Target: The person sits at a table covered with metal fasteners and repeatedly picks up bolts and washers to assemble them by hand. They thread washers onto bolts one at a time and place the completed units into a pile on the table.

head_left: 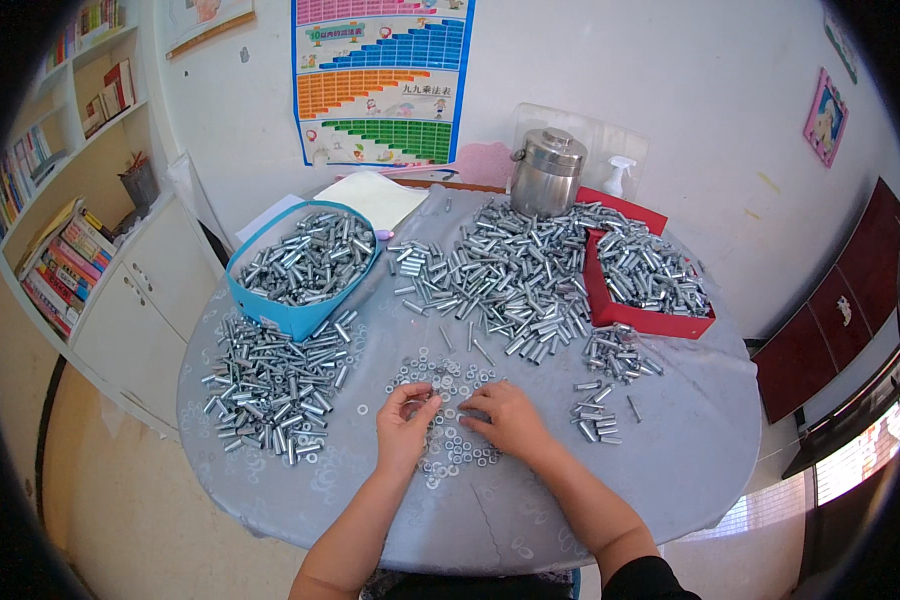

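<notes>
- Small, round silver metal rings [456, 446]: probably light, stiff, slippery; best pinched by the rim.
- Left hand [404, 428], right hand [508, 416]: fingers curled; cannot tell whether clamped.

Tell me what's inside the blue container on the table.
The blue container holds a heap of small silver metal pieces, many of them rod-shaped. Its bottom and whatever lies deeper are covered by the top layer.

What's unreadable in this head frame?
Head view:
What the left hand pinches, if anything: too small.
What lies under the right hand: hidden by that hand.
Blue bin bottom: covered by metal pieces.
Steel pot contents: hidden by its wall and lid.
</notes>
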{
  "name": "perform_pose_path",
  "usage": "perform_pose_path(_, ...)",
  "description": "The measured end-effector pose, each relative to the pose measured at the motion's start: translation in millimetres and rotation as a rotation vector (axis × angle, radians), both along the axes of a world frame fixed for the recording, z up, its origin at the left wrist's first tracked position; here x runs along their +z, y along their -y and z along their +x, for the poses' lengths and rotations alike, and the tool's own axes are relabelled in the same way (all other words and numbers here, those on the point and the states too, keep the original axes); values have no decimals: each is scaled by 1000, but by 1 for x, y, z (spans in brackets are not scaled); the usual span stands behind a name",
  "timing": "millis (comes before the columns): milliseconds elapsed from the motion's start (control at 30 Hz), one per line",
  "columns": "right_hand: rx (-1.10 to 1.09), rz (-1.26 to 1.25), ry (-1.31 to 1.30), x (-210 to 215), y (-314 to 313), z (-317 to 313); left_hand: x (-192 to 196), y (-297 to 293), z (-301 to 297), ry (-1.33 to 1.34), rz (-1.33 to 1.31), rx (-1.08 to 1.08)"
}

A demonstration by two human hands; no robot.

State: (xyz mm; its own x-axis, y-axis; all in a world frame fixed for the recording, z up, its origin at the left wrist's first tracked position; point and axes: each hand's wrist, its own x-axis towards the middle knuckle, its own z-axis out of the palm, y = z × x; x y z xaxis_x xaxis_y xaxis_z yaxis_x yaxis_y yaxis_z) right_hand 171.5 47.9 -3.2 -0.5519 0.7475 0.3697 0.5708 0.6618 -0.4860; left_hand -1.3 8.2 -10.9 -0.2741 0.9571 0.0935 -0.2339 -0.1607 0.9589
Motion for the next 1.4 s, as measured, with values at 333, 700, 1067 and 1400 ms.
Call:
perform_pose_path(333, -33, -203, -48, -1, 1, 0, 0, 1, 1, 115, -55, -35)
perform_pose_path(700, -52, -273, -60, 9, 3, 1, 2, 0, 1, 198, -28, -45)
perform_pose_path(1067, -55, -708, -673, 5, 4, -2, 6, 1, -3, 345, -200, -100)
perform_pose_path(1400, -71, -191, -473, 14, 4, -4, 4, 3, -2, 474, -342, -196)
